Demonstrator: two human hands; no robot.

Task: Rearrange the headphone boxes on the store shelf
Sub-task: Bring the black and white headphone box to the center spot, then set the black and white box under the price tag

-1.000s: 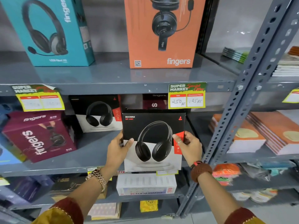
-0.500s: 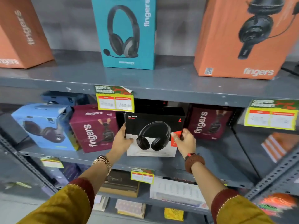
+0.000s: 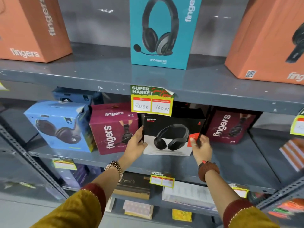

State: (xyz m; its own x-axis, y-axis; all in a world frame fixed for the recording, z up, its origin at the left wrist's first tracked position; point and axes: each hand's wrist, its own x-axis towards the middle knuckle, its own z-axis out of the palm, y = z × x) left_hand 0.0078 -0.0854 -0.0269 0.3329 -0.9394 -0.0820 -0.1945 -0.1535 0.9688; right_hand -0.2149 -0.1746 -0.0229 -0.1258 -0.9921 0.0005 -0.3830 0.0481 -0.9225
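Observation:
A black-and-white headphone box [image 3: 171, 134] stands on the middle shelf [image 3: 230, 160], between two maroon "fingers" boxes [image 3: 113, 129] [image 3: 230, 127]. My left hand [image 3: 136, 142] grips its left edge and my right hand [image 3: 200, 145] grips its right edge. Further left on the same shelf sits a light blue headphone box [image 3: 60, 125]. On the upper shelf [image 3: 102, 69] stand a teal box [image 3: 162, 32] and two orange boxes [image 3: 31, 27] [image 3: 269, 38].
A yellow price tag [image 3: 152, 101] hangs from the upper shelf's front edge just above the held box. Slotted grey uprights [image 3: 32, 162] [image 3: 279, 195] flank the bay. Lower shelves hold flat packs and books [image 3: 133, 186]. Notebooks [image 3: 292, 153] lie at the far right.
The view swung left along the shelf. Both hands carried the black-and-white box leftwards and set it between the two maroon boxes, pushing it further in under the price tag.

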